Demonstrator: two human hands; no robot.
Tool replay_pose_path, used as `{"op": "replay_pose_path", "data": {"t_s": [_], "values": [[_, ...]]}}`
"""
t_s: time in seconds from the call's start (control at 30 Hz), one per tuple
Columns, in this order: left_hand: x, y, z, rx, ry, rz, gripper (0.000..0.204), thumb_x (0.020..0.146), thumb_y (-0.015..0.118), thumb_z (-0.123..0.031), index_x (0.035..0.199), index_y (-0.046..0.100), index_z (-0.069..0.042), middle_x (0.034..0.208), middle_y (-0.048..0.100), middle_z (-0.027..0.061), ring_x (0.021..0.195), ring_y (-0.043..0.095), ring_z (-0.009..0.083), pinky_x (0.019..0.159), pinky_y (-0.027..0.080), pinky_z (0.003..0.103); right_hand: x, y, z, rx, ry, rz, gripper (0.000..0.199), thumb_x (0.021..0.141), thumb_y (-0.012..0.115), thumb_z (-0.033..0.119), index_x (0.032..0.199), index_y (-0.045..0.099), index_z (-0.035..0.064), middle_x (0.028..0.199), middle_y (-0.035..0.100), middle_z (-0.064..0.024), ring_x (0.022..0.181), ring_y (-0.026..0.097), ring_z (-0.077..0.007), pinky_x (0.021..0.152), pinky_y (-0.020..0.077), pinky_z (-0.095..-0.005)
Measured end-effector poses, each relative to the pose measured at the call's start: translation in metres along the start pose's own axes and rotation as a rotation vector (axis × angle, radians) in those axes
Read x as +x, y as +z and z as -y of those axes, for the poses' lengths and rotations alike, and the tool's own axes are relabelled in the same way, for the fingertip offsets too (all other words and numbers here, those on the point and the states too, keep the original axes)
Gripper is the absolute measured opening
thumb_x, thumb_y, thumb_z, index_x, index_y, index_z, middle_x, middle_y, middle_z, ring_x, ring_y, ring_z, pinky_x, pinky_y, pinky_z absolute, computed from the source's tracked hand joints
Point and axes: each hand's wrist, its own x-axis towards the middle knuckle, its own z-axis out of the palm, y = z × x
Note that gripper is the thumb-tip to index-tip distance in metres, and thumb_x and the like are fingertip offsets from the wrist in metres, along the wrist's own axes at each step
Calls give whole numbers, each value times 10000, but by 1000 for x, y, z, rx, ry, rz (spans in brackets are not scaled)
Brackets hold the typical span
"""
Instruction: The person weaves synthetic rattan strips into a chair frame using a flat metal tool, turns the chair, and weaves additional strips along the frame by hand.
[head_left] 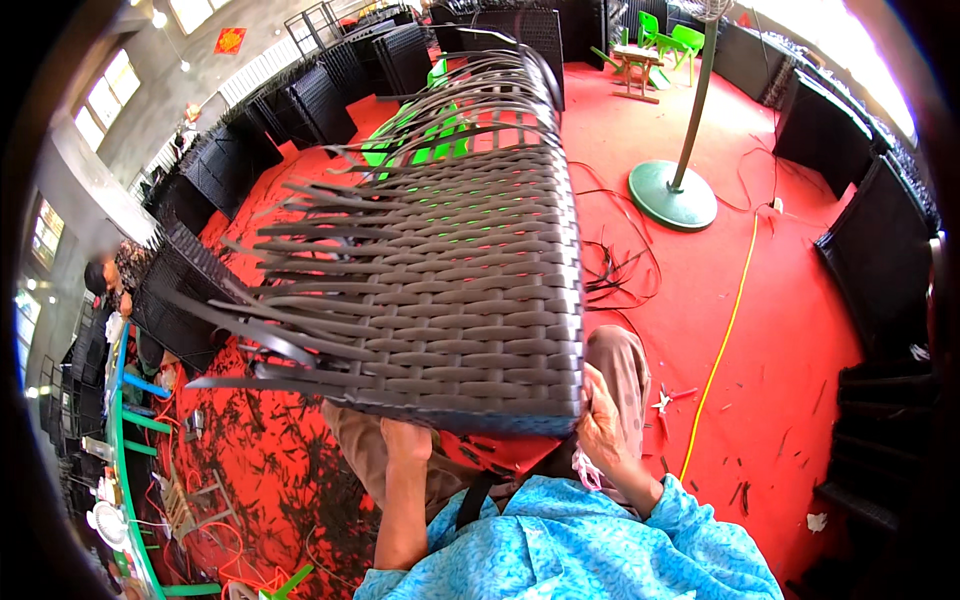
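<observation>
A partly woven plastic-rattan panel (470, 300) stretches away from my lap, its dark brown flat strips interlaced on a frame. Loose strip ends fan out along its left side, and at the far end the weave opens into separate curved strips. My left hand (407, 440) grips the near edge from below, with its fingertips hidden behind the panel. At the near right corner, my right hand (599, 415) is closed around the edge, thumb side up. A pinkish-white tie (587, 470) hangs by my right wrist.
A fan stand with a round green base (672, 195) stands ahead right. A yellow cable (722, 350) crosses the red floor. Cut strips (300, 470) litter the left, near a green-edged table (125, 470). Star-handled tool (662, 402) lies right. Dark woven panels (825, 130) line the room; another person (125, 280) is far left.
</observation>
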Motion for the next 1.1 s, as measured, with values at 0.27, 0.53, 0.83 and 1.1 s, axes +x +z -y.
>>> {"op": "replay_pose_path", "data": {"t_s": [0.27, 0.53, 0.83, 1.1], "values": [[25, -34, -38, 267, 182, 62, 444, 983, 408, -311, 1354, 410, -67, 1320, 482, 60, 1185, 483, 223, 993, 430, 387, 13, 50, 11, -90, -129, 183, 445, 916, 545, 24, 1349, 441, 30, 1282, 417, -170, 1229, 426, -309, 1015, 356, -340], [23, -52, -53, 34, 96, -49, 439, 982, 417, -305, 1356, 406, -76, 1345, 468, 58, 1194, 474, 217, 1005, 414, 378, 19, 67, -3, 43, -5, 281, 363, 968, 472, 97, 1324, 474, 27, 1301, 424, -144, 1251, 408, -268, 1058, 305, -337], [27, -63, -19, -272, -50, -31, 427, 966, 437, -293, 1341, 435, -88, 1343, 483, 60, 1211, 470, 225, 1014, 399, 378, -1, 49, -26, -34, 62, 95, 369, 995, 429, 131, 1349, 447, 29, 1346, 407, -123, 1256, 401, -236, 1055, 288, -309], [-7, 22, -3, -138, -114, -225, 272, 908, 459, -249, 1077, 597, -86, 973, 652, 59, 881, 629, 233, 783, 513, 369, -34, -13, -61, -542, 204, -12, 321, 974, 439, 156, 1258, 512, 26, 1194, 514, -125, 1091, 502, -275, 932, 388, -340]]}}
